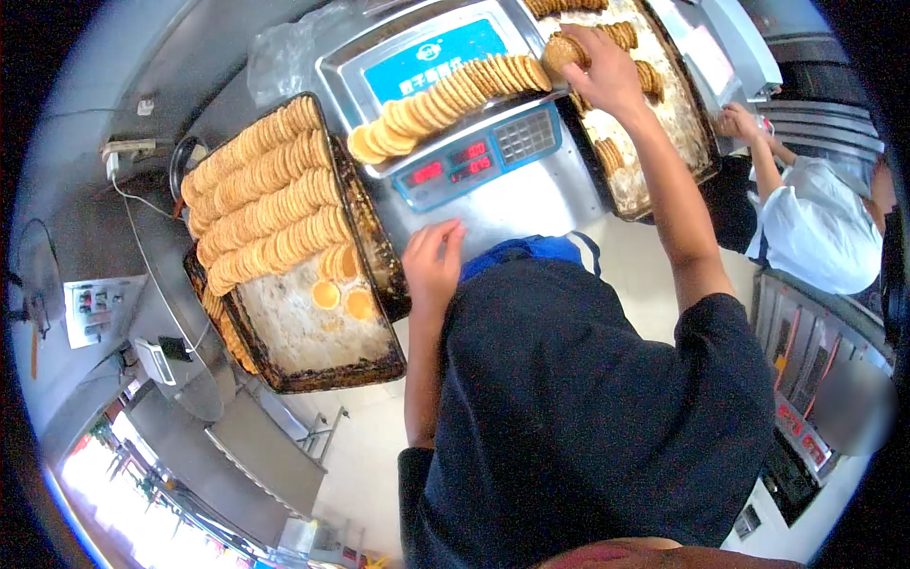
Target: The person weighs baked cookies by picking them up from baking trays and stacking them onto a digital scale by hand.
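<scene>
My right hand (599,71) is closed around round brown cookies (562,55), seen face-on at the right end of the scale. A long leaning row of paler cookies (445,102) lies along the front of the metal scale pan (341,68). Below it, the digital scale (479,156) shows red digits beside its keypad. My left hand (433,258) rests at the counter's front edge below the scale, holding nothing, its fingers loosely bent and the thumb apart.
At left, a dark-rimmed baking tray (313,356) carries several rows of cookies, stacked over another tray. On the right, a second tray (630,194) holds browner cookie rows. A co-worker in a white top (815,228) stands beyond it. A plastic bag (282,62) lies behind the scale.
</scene>
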The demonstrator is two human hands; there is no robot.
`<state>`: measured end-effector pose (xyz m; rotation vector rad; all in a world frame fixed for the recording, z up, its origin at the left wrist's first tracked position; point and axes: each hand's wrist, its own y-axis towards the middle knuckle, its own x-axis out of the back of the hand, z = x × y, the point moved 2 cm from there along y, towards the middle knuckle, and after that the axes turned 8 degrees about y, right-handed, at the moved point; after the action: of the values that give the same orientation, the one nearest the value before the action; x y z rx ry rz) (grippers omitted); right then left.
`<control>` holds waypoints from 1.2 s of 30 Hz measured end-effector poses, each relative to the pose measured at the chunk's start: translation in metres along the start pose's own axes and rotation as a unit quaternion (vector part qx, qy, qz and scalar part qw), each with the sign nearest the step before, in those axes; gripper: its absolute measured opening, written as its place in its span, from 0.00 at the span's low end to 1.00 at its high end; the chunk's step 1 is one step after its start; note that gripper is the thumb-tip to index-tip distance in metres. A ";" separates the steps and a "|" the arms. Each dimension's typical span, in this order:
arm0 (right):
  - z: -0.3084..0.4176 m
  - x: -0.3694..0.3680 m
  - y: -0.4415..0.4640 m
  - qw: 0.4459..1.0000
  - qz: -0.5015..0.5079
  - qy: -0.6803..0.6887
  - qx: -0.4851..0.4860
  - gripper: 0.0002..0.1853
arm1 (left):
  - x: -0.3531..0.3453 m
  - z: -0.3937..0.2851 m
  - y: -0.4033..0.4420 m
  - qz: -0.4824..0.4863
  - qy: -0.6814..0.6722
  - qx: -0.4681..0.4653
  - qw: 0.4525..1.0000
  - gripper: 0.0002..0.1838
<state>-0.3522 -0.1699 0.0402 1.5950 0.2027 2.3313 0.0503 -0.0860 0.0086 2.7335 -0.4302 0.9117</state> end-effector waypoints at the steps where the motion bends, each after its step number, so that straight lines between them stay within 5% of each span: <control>1: 0.000 -0.001 0.000 1.000 -0.005 -0.002 -0.001 0.31 | 0.000 0.000 0.000 0.007 0.001 0.000 1.000 0.07; 5: 0.007 -0.001 0.000 1.000 -0.009 0.009 -0.011 0.31 | -0.003 0.000 0.001 0.007 -0.020 0.021 1.000 0.07; 7: 0.019 0.004 0.000 0.981 -0.008 0.191 -0.013 0.31 | -0.001 -0.002 0.001 0.028 -0.044 0.043 0.998 0.10; 9: 0.046 0.003 -0.005 0.880 0.047 0.470 -0.041 0.31 | -0.001 -0.002 -0.001 0.046 -0.068 0.067 0.994 0.13; 13: 0.134 -0.018 -0.041 0.823 0.134 0.552 0.014 0.43 | 0.000 -0.016 0.006 0.092 -0.436 0.127 0.886 0.31; 14: 0.155 -0.025 -0.052 0.826 0.181 0.532 0.033 0.44 | 0.002 -0.023 0.010 0.076 -0.566 0.119 0.812 0.36; 17: 0.215 -0.033 -0.080 0.826 0.301 0.472 0.064 0.40 | 0.006 -0.006 0.000 0.001 -0.606 0.197 0.771 0.34; 23: 0.233 -0.035 -0.092 0.859 0.352 0.342 0.149 0.42 | 0.046 0.021 -0.043 -0.067 -0.469 0.303 0.827 0.26; 28: 0.189 -0.035 -0.068 0.921 0.163 0.330 0.128 0.22 | 0.078 0.044 -0.070 -0.171 -0.483 0.306 0.803 0.26; 32: 0.156 -0.040 -0.047 0.952 0.040 0.273 0.133 0.21 | 0.090 0.070 -0.077 -0.243 -0.475 0.325 0.780 0.26; 36: 0.159 -0.046 -0.003 0.967 0.059 0.166 0.184 0.33 | 0.094 0.075 -0.070 -0.300 -0.466 0.365 0.748 0.25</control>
<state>-0.1887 -0.1910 0.0572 1.3797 0.6682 2.7723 0.1874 -0.0626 -0.0011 3.4373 0.8554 -0.6763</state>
